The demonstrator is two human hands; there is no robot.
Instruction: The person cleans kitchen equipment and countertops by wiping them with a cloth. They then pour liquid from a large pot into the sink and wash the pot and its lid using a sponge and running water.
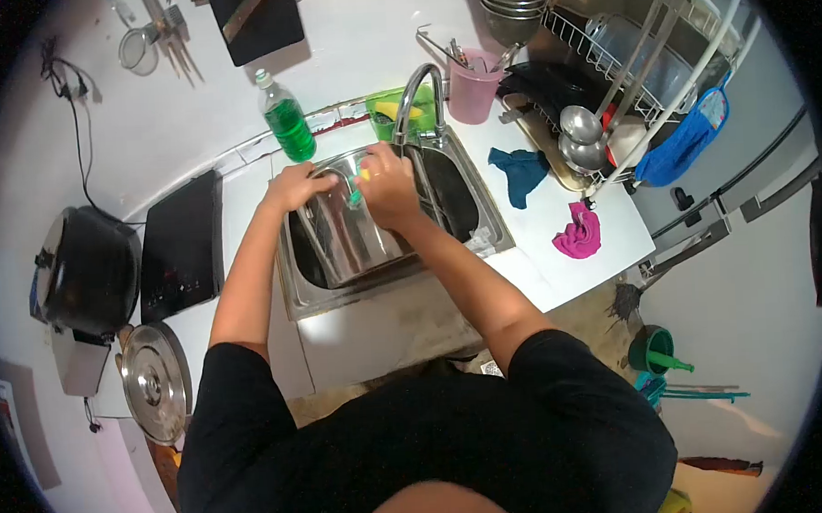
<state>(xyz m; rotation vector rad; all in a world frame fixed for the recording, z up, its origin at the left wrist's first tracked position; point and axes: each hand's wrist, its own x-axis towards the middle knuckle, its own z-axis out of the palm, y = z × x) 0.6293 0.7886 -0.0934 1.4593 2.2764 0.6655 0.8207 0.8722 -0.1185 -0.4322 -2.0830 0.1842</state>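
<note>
A shiny steel pot (pixel 350 236) leans on its side in the sink (pixel 463 176), below the curved faucet (pixel 421 77). My left hand (pixel 293 186) grips the pot's rim at the left, thumb stretched along the edge. Over the pot's upper side, my right hand (pixel 390 186) has its fingers closed round a yellow-and-green sponge (pixel 363 178), pressed near the rim. Part of the sponge is hidden by the fingers. Behind the sink stands a bottle of green dish soap (pixel 288 124), beside a green sponge holder (pixel 414 119).
On the right are a pink utensil cup (pixel 473 93), a teal cloth (pixel 520 174), a magenta cloth (pixel 578 231), ladles (pixel 581 125) and a dish rack (pixel 641 63). An induction cooktop (pixel 183 239), black pot (pixel 91 270) and steel lid (pixel 153 378) sit left.
</note>
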